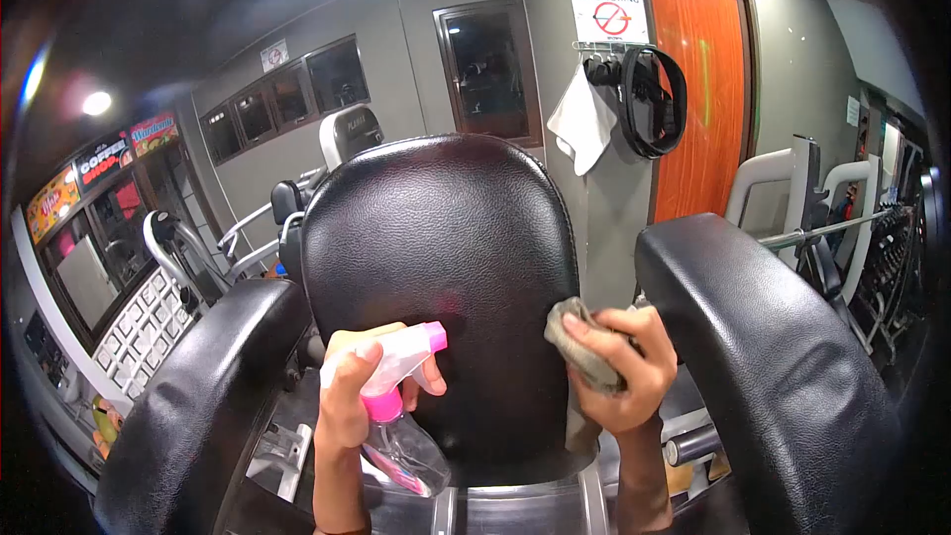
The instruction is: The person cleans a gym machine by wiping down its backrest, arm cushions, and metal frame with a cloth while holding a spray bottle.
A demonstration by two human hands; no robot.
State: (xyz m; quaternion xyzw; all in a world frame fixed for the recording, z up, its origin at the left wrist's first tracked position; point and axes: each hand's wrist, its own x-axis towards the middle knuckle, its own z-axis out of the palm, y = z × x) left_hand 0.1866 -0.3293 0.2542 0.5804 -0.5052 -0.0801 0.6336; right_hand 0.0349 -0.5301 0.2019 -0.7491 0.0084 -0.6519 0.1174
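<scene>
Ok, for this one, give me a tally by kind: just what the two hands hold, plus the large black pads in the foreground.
Spray bottle: 1, in the left hand
Cloth: 1, in the right hand
Large black pads: 3 (middle pad, left pad, right pad)
Total: 5

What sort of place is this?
Most likely a gym. A padded black backrest stands between two thick black pads, what looks like an exercise machine shows behind it, and a long metal bar runs along the right.
</scene>
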